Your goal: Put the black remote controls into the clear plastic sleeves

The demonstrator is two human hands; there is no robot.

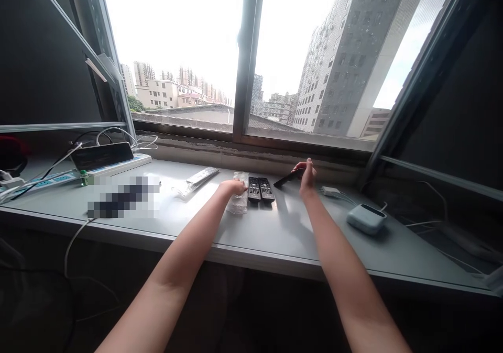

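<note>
Two black remotes lie side by side on the grey desk, the left remote [254, 189] close against the right remote [266, 189]. My left hand [234, 187] is at a clear plastic bag [238, 204] just left of them; its fingers are bunched, and whether they grip the bag is too small to tell. My right hand [307, 176] holds a dark flat object, which looks like another remote [288, 178], tilted with its lower left end near the desk. Further left lies a wrapped white remote [198, 179] in clear plastic.
A power bank [366, 219] with a cable sits at the right, near a white plug [330, 191]. At the left are a power strip [118, 165], a propped phone [102, 156], loose cables and a blurred-out dark object. The window [249, 59] rises behind the desk [157, 232].
</note>
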